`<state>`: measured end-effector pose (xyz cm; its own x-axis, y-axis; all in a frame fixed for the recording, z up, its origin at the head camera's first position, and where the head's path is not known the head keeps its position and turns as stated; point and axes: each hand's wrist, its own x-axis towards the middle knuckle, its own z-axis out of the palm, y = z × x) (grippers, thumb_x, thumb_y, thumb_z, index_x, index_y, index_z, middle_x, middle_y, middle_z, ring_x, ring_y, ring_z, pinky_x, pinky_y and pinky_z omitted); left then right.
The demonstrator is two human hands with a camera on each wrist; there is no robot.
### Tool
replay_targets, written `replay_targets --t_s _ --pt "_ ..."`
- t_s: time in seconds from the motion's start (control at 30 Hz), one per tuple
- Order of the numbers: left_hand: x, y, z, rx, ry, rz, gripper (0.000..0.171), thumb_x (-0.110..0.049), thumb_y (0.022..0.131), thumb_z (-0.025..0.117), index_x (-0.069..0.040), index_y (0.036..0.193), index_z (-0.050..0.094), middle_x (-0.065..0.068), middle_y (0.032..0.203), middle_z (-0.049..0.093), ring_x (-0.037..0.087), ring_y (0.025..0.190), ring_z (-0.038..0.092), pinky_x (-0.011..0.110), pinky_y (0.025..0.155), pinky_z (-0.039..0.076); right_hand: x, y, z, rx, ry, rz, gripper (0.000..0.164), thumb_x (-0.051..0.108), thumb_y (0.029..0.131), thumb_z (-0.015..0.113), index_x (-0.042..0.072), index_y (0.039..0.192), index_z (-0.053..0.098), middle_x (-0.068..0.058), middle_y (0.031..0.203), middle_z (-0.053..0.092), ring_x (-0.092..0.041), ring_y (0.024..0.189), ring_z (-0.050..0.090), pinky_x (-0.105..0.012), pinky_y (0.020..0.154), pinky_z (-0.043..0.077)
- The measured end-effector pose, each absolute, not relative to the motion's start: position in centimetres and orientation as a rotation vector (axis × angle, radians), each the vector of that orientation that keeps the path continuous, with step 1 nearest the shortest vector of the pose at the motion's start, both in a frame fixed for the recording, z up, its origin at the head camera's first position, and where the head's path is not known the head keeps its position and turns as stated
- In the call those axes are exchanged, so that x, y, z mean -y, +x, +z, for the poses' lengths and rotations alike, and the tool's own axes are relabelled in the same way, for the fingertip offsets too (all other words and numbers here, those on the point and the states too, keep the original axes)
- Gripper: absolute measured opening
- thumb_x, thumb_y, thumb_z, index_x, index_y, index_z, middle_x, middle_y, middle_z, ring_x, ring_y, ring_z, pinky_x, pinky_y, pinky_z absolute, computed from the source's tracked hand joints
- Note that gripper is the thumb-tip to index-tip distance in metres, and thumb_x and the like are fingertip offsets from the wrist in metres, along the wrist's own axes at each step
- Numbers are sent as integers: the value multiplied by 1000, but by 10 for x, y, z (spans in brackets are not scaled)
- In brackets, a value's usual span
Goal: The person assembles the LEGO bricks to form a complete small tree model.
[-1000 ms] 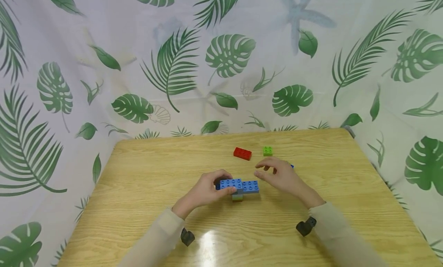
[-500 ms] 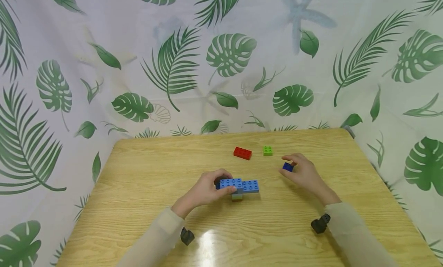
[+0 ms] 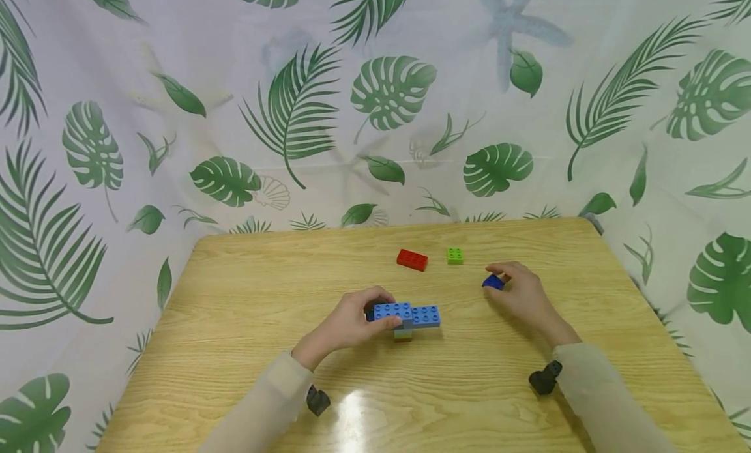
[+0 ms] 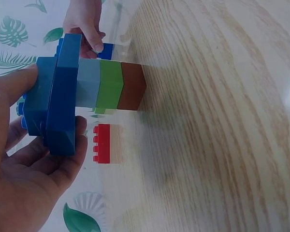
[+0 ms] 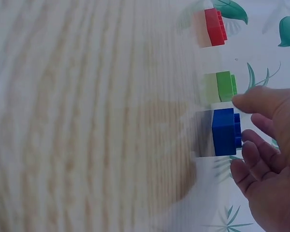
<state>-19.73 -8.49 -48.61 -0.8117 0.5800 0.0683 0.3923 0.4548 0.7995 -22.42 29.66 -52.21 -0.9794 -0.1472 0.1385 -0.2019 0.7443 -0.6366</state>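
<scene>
Left fingers [image 4: 70, 166] grip a studded, boxy brick stack [image 4: 87, 84] on streaky-grained wood [image 3: 264, 270].

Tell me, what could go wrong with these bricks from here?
The blue top bricks overhang a narrow column, so an uneven push from the left hand might tip it. The right hand is at the dark blue brick; a poor grip could send that skidding across the table.

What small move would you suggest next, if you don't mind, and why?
I'd probably have the right grip close securely on the small blue brick: it is at the brick, but its wrist view shows no clear hold. The left grip holds the stack.
</scene>
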Motion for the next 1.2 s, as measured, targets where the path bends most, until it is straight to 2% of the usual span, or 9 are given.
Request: replay_targets --t_s 0.13,0.27,0.37,0.6,0.87,1.03,1.2 --pt "85 -197 -486 -2499 851 1272 36 -36 99 75 -12 127 68 4 114 73 13 94 62 43 88 58 -298 -225 -525 2875 256 1083 45 12 96 76 -1 137 65 -24 127 64 -38 106 61 -43 82 53" --pt "85 -198 -486 -2500 870 1264 36 -35 99 76 -13 126 68 3 114 74 12 93 62 42 88 58 -299 -224 -531 2907 214 1130 48 14 96 76 -2 140 63 -27 130 63 -41 111 62 -53 91 55" --pt "85 -198 -486 -2497 885 1267 36 -34 99 76 -12 127 68 4 114 74 13 94 63 43 88 58 -301 -225 -535 2918 186 1158 51 15 97 76 -2 143 60 -29 134 63 -42 116 63 -55 97 54" --pt "85 -198 -486 -2494 869 1266 36 -34 99 75 -13 127 68 3 114 73 12 94 62 42 88 58 -303 -228 -539 2909 186 1171 51 18 97 76 0 143 61 -27 134 65 -39 113 63 -49 95 53" --pt "85 -198 -485 -2502 858 1256 37 -35 99 76 -12 127 68 4 115 73 14 94 62 42 89 57 -296 -228 -532 2910 250 1143 50 15 96 76 -2 141 62 -29 134 65 -42 115 64 -56 97 54" --pt "85 -198 -486 -2500 873 1259 37 -34 99 76 -11 127 68 4 115 74 14 94 62 44 89 58 -283 -226 -519 2873 318 1160 48 15 95 79 -1 138 65 -24 128 69 -38 110 64 -46 88 54" --pt "86 -199 -487 -2515 879 1246 36 -34 99 76 -12 126 69 3 114 74 13 93 62 38 88 57 -268 -222 -503 2857 376 1221 46 14 96 77 3 139 65 -18 125 68 -33 106 61 -32 81 50"
